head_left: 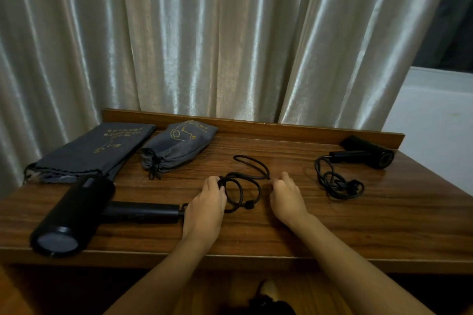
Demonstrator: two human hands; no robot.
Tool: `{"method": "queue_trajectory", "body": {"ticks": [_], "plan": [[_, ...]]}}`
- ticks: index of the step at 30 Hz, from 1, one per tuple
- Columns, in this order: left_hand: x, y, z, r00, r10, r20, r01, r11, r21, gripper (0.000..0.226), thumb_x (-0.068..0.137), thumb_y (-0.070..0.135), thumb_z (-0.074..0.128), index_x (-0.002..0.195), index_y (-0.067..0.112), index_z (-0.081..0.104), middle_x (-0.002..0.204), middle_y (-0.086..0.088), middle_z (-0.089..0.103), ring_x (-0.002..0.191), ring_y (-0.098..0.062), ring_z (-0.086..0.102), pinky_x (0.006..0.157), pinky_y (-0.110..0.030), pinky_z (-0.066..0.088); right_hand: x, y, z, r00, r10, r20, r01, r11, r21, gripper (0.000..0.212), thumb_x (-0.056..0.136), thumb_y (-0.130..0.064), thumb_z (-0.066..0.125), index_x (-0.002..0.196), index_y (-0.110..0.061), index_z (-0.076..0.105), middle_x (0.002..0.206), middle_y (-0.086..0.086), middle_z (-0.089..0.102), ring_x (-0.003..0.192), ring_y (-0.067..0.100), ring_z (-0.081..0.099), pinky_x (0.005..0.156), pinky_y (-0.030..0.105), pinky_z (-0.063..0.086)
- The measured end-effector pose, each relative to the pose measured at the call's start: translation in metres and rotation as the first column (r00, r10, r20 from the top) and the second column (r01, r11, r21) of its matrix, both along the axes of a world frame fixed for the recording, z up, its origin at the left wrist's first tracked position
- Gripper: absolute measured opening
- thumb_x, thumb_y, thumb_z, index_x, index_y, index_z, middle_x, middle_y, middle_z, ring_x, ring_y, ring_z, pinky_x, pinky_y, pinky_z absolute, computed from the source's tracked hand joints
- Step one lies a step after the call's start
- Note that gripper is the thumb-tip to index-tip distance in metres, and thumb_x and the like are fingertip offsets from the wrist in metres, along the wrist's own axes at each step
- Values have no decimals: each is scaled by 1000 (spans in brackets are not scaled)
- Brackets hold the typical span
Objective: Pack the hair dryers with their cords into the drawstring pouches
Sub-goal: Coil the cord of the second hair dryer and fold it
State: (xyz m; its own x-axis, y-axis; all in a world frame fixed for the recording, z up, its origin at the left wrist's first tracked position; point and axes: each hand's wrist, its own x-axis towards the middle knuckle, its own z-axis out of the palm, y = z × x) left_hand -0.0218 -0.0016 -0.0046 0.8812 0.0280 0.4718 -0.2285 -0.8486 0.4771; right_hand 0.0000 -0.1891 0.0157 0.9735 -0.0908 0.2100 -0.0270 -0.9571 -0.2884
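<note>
The counter point(281, 225) is dark brown with a streaked wood grain. Both hair dryers point(76, 215) point(368, 155) and their cords point(243, 186) point(335, 184) are black. The two pouches point(89, 151) point(176, 146) are grey with gold print. The curtain point(204, 33) is pale silvery beige with a sheen.

Head view, down (and forward) onto table point(294, 233)

The left hand point(206, 202) covered the stretch of cord point(243, 190) running under its palm, so where that stretch met the near dryer point(76, 215) handle could not be told. The right hand's point(286, 195) fingertips curled under, hiding whether they pinched the cord end just beside them. Gold print on the flat pouch point(94, 151) was too small to read fully.
</note>
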Motion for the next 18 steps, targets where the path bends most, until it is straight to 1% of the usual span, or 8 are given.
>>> {"method": "queue_trajectory", "body": {"ticks": [5,9,11,12,14,15,16,18], "plan": [[-1,0,-1,1000,-4,20,2,997,83,37,104,36,34,135,20,47,122,4,54,89,-11,65,66,-22,51,1,-2,-3,997,-56,48,51,994,99,42,95,-12,58,136,-13,48,135,11,46,122,28,51,104,40,46],[0,0,-3,1000,-1,2,1,993,120,35,103,39,34,130,22,50,112,5,39,70,-7,56,57,-19,43,6,-2,6,993,-112,-45,106,988,-108,13,97,-23,58,104,-13,60,117,8,57,108,25,54,90,36,48],[0,1,-4,1000,-6,-2,6,989,146,36,103,39,33,130,23,50,113,5,38,70,-7,57,56,-18,41,11,0,13,983,-166,-78,174,978,116,8,96,-15,55,88,-14,56,99,6,61,84,19,57,71,33,50],[-1,1,-4,1000,-10,0,10,986,164,36,104,40,32,131,23,50,114,5,39,72,-8,58,56,-19,43,14,1,17,974,-204,-101,226,910,348,8,96,-12,53,89,-13,57,92,5,61,78,17,57,67,33,52],[-1,1,-2,1000,-16,3,15,980,198,37,104,41,31,132,23,49,115,6,38,76,-10,61,59,-22,49,14,4,25,964,-206,-169,258,558,789,11,98,-11,51,103,-9,60,91,7,67,74,15,62,64,30,55],[-2,1,-1,1000,-20,2,19,980,200,38,104,40,31,132,23,49,115,5,39,77,-11,62,60,-24,51,14,5,28,970,-157,-187,236,403,884,14,99,-12,52,107,-9,63,91,7,70,71,12,63,60,26,53],[-2,1,-1,1000,-26,1,25,981,192,37,104,40,31,131,22,50,115,5,39,77,-11,62,61,-25,51,13,7,30,977,-93,-190,210,330,920,17,98,-12,54,108,-10,67,91,5,73,70,9,64,59,23,51],[-2,1,0,999,-36,1,35,984,173,36,104,39,31,130,22,50,114,5,39,76,-11,61,60,-24,52,11,12,33,983,57,-176,152,288,945,22,96,-8,56,106,-15,74,96,1,76,83,9,66,74,24,50]]}}
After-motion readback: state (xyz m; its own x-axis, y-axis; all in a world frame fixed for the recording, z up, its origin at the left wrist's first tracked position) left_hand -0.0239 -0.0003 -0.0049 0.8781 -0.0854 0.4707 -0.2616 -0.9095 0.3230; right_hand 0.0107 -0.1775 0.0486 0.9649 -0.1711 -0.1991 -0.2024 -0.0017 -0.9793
